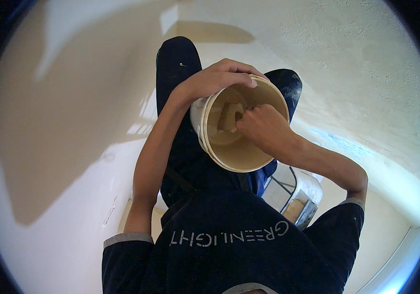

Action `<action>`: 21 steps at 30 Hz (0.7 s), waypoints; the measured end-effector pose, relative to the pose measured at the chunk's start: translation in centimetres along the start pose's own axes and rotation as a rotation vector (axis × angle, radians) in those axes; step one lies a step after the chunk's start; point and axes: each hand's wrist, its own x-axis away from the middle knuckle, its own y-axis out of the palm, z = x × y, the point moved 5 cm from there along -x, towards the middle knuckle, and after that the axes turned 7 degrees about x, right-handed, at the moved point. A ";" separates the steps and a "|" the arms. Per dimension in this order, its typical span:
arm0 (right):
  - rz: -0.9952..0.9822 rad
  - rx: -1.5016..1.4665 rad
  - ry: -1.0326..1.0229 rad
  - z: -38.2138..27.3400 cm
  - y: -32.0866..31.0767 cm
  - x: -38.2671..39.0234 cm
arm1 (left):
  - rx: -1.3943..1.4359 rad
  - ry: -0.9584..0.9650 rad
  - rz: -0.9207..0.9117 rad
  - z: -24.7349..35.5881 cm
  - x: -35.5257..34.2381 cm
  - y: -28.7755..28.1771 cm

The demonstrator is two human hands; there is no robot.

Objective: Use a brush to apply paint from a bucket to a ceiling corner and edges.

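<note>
A cream-white plastic bucket point(201, 117) rests tilted between my knees, its round mouth facing me. My left hand point(222, 76) grips the far rim, thumb over the edge and fingers along the outside. My right hand point(264, 125) reaches inside with its fingers curled closed. Beside those fingertips is a flat tan, squarish piece point(226, 116), low in the bucket. Whether my right hand holds this piece or something else is hidden by the fingers. Pale, dried-looking residue coats the inner wall.
My dark-trousered legs flank the bucket. By my right hip stands a second white container point(311, 188) with a wire handle; a tool with a tan block and a grey edge point(300, 211) is at it. Plastered walls point(362, 73) rise close on both sides.
</note>
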 end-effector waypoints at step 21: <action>-0.019 -0.050 -0.003 1.1 0.7 -0.1 | -0.013 0.002 -0.007 0.3 0.2 0.1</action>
